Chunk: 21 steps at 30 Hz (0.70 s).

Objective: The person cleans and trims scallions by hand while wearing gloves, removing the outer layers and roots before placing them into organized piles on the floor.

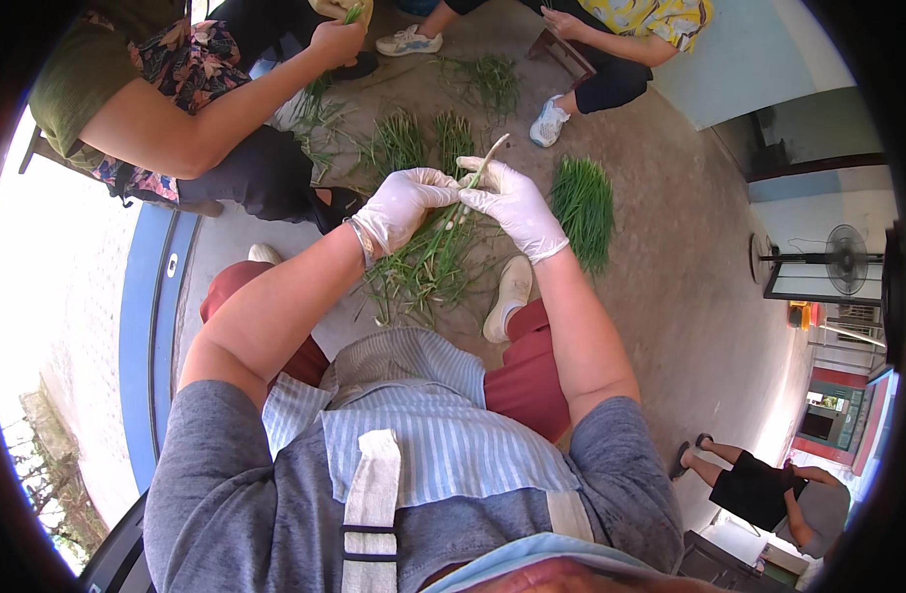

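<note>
White gloves cover both of my hands, which meet in front of me above the floor. My left hand [407, 201] pinches the leafy part of a green stalk [477, 178], its pale root end pointing up and right. Around the same stalk, nearer that pale end, close the fingers of my right hand [511, 201]. Loose long green leaves, like garlic chives, lie in a pile [423, 270] on the floor below my hands. To the right of my right hand lies a neat, dense bundle of green leaves [583, 211]. Smaller bunches [400, 141] lie beyond my hands.
At the upper left a seated co-worker's arm [201, 133] reaches over scattered leaves. Another seated co-worker's shoe [549, 122] rests at the upper right, near a further bunch [494, 81]. A standing fan [846, 259] is at the right, and a person [764, 485] stands at the lower right.
</note>
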Each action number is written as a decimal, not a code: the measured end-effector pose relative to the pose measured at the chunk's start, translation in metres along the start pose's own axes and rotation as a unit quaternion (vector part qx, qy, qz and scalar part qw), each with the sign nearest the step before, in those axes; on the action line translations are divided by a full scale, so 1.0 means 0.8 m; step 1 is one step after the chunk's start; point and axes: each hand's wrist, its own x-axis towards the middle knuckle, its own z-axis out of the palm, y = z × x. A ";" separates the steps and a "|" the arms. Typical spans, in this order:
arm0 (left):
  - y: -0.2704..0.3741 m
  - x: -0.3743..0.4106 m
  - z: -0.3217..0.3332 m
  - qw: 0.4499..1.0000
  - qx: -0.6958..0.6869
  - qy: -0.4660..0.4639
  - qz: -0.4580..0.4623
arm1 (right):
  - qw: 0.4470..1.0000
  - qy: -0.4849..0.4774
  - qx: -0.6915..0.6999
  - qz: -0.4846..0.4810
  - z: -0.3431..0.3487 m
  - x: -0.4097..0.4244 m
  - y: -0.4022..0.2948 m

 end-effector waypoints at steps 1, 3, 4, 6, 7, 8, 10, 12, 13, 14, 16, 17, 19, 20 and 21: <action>0.001 -0.002 0.001 1.000 0.000 -0.004 -0.008 | 1.000 -0.009 -0.017 0.009 0.002 -0.001 -0.001; 0.004 -0.005 0.002 1.000 0.009 -0.009 -0.027 | 1.000 -0.003 -0.010 0.003 -0.001 -0.001 -0.002; 0.006 -0.006 0.001 0.999 0.017 -0.010 -0.038 | 1.000 -0.010 -0.010 0.012 -0.008 -0.001 -0.002; 0.011 -0.009 0.002 0.998 0.042 -0.002 -0.049 | 1.000 0.006 -0.008 0.022 -0.013 -0.002 -0.001; 0.014 -0.011 0.005 0.996 0.085 -0.004 -0.025 | 0.999 0.011 -0.023 0.027 -0.016 -0.002 0.001; 0.017 -0.013 0.009 0.992 0.128 -0.006 -0.001 | 0.999 0.015 -0.039 0.033 -0.019 -0.001 0.002; 0.023 -0.018 0.015 0.981 0.192 0.003 0.015 | 0.997 0.025 -0.069 0.034 -0.018 -0.001 0.000; 0.027 -0.024 0.020 0.971 0.236 0.027 0.002 | 0.994 0.037 -0.098 0.022 -0.013 -0.004 -0.003; 0.027 -0.024 0.018 0.973 0.231 0.025 0.004 | 0.994 0.044 -0.102 0.020 -0.013 -0.003 -0.004; 0.025 -0.023 0.016 0.974 0.227 0.024 0.006 | 0.993 0.051 -0.106 0.019 -0.013 -0.002 -0.005; 0.025 -0.024 0.014 0.973 0.228 0.023 0.004 | 0.992 0.068 -0.104 0.014 -0.016 -0.002 -0.005; 0.027 -0.025 0.012 0.972 0.234 0.024 0.000 | 0.992 0.077 -0.098 0.010 -0.018 -0.003 -0.005; 0.030 -0.026 0.011 0.972 0.235 0.023 -0.003 | 0.991 0.101 -0.085 0.002 -0.023 -0.002 -0.004; 0.031 -0.027 0.010 0.973 0.231 0.022 -0.003 | 0.990 0.116 -0.077 -0.003 -0.026 -0.001 -0.002; 0.031 -0.027 0.009 0.974 0.225 0.020 -0.003 | 0.989 0.130 -0.069 -0.008 -0.028 -0.001 -0.002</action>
